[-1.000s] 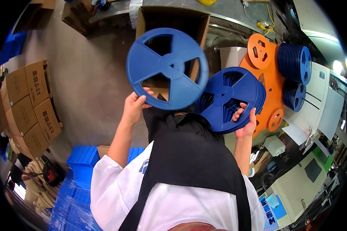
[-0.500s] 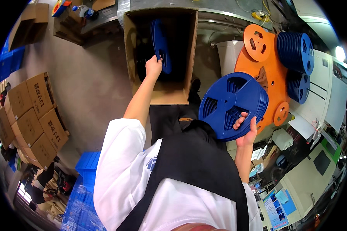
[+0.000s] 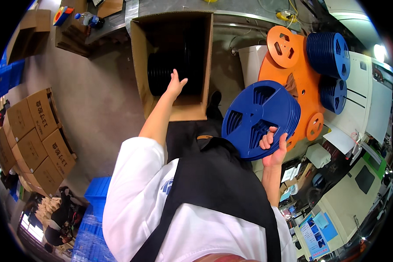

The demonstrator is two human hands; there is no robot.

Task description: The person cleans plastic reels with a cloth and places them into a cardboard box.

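An open cardboard box stands in front of me, its inside in deep shadow. Dark reels sit on edge in a row within it. My left hand reaches over the near part of the box, empty, thumb and fingers apart, close to those reels. Against my right side leans a stack of blue plastic reels, flat faces together and tilted. My right hand grips the stack at its lower right, fingers through a cutout of the front reel and thumb by the rim.
An orange round-cornered stand with more blue reel stacks is at the right. Stacked cartons and blue crates lie left. A metal bench edges the far side. Another person is at lower left.
My left hand has let go of a blue reel, now out of sight in the box's shadow, and its fingers have spread. The right hand keeps its stack. The whole view shifts slightly.
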